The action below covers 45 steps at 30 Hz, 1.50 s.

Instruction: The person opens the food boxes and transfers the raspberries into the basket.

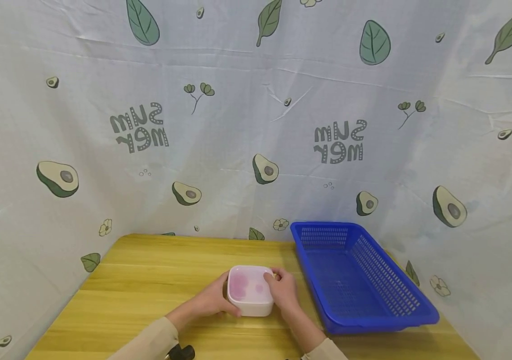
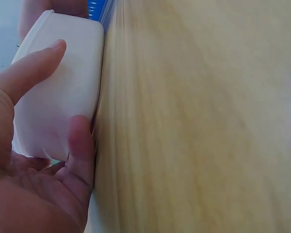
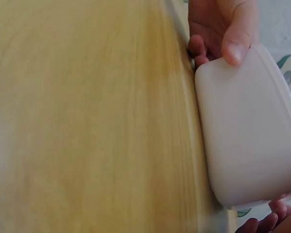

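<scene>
A small white food container (image 1: pixel 256 309) with rounded corners stands on the wooden table, and pinkish patches show on its pale lid (image 1: pixel 249 282). My left hand (image 1: pixel 213 299) grips its left side. In the left wrist view, the thumb of that hand (image 2: pixel 34 194) lies along the white side wall (image 2: pixel 80 77). At the right edge, my right hand (image 1: pixel 284 291) holds the container, its thumb over the lid's rim and its fingers bent at the side. Only a few fingers of the right hand (image 3: pixel 281 218) show in the right wrist view.
To the right, a blue plastic basket (image 1: pixel 341 280) with meshed walls sits on the table (image 1: pixel 170 265). Behind and beside the table hangs a pale cloth (image 1: pixel 229 140) printed with avocados and leaves. A small black object (image 1: pixel 181 352) is at the left cuff.
</scene>
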Each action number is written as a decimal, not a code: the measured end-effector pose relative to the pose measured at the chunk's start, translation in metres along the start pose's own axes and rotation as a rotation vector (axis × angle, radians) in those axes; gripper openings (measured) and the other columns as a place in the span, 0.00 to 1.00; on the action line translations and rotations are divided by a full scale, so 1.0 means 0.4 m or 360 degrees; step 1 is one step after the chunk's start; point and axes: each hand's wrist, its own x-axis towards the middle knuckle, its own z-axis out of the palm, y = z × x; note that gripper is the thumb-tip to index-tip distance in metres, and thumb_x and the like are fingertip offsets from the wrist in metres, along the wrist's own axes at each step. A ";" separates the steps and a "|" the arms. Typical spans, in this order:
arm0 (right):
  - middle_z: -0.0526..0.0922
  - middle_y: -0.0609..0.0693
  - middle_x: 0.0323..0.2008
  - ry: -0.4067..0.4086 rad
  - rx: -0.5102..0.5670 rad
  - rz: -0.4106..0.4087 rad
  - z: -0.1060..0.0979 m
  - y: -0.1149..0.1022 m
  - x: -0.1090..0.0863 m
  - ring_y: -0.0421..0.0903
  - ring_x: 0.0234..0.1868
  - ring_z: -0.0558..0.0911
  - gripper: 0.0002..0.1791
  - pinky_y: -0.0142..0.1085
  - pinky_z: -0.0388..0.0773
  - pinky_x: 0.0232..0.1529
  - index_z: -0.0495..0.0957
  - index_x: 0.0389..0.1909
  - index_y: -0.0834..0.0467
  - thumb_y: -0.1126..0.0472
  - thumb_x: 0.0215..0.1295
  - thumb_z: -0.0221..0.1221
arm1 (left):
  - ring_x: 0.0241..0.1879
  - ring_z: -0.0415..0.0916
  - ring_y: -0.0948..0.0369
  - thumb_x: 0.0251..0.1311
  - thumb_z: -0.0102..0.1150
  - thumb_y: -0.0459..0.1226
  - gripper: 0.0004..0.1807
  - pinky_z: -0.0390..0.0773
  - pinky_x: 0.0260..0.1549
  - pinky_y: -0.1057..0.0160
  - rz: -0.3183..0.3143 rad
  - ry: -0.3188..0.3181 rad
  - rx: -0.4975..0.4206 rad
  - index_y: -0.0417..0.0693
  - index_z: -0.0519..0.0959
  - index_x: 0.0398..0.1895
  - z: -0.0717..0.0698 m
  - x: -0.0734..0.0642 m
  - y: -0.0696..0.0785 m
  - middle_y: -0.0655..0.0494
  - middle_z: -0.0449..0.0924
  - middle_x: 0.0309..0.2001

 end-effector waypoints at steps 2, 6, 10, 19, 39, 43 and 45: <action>0.71 0.51 0.33 -0.0004 0.0004 -0.0003 0.000 0.000 -0.002 0.47 0.39 0.71 0.19 0.37 0.67 0.37 0.81 0.50 0.68 0.59 0.64 0.64 | 0.44 0.74 0.54 0.39 0.83 0.36 0.62 0.76 0.19 0.59 -0.0002 0.0000 -0.0018 0.42 0.53 0.77 0.000 0.003 -0.003 0.42 0.70 0.61; 0.75 0.53 0.37 -0.0017 0.0007 -0.0001 -0.001 0.002 -0.003 0.49 0.43 0.74 0.21 0.38 0.72 0.43 0.80 0.52 0.70 0.58 0.65 0.63 | 0.45 0.73 0.54 0.39 0.83 0.38 0.63 0.75 0.21 0.60 -0.0028 0.0000 -0.0074 0.43 0.51 0.78 -0.001 0.006 -0.001 0.44 0.69 0.62; 0.78 0.54 0.40 -0.0009 0.0021 -0.0002 0.002 0.004 -0.004 0.49 0.45 0.75 0.21 0.40 0.75 0.47 0.80 0.53 0.70 0.58 0.65 0.63 | 0.44 0.73 0.55 0.41 0.83 0.39 0.64 0.73 0.22 0.61 -0.0053 -0.0001 -0.0118 0.43 0.50 0.78 -0.003 0.008 -0.005 0.44 0.68 0.63; 0.73 0.50 0.35 0.0003 0.0079 -0.0052 0.017 0.014 -0.006 0.46 0.40 0.73 0.16 0.34 0.71 0.40 0.80 0.47 0.69 0.61 0.66 0.62 | 0.36 0.74 0.56 0.44 0.81 0.40 0.62 0.74 0.21 0.61 -0.0039 -0.0022 -0.0090 0.44 0.49 0.79 -0.007 0.003 -0.012 0.42 0.67 0.63; 0.68 0.48 0.29 0.0041 0.0014 -0.0166 0.004 0.007 -0.012 0.44 0.35 0.70 0.10 0.34 0.67 0.36 0.78 0.41 0.65 0.62 0.65 0.63 | 0.34 0.73 0.56 0.45 0.80 0.41 0.61 0.73 0.19 0.61 -0.0063 -0.0039 -0.0092 0.49 0.49 0.79 -0.004 0.005 -0.010 0.45 0.68 0.62; 0.68 0.48 0.29 0.0066 0.0009 -0.0190 0.004 0.008 -0.010 0.43 0.34 0.70 0.08 0.34 0.67 0.36 0.78 0.39 0.64 0.63 0.65 0.63 | 0.32 0.73 0.56 0.45 0.80 0.41 0.60 0.74 0.19 0.61 -0.0060 -0.0033 -0.0095 0.49 0.50 0.79 -0.003 0.006 -0.014 0.46 0.68 0.62; 0.68 0.48 0.29 0.0072 0.0001 -0.0205 0.004 0.008 -0.010 0.44 0.34 0.70 0.08 0.34 0.67 0.36 0.78 0.39 0.64 0.63 0.65 0.63 | 0.32 0.73 0.57 0.45 0.80 0.41 0.60 0.73 0.18 0.61 -0.0061 -0.0034 -0.0099 0.50 0.50 0.79 -0.002 0.006 -0.015 0.46 0.68 0.62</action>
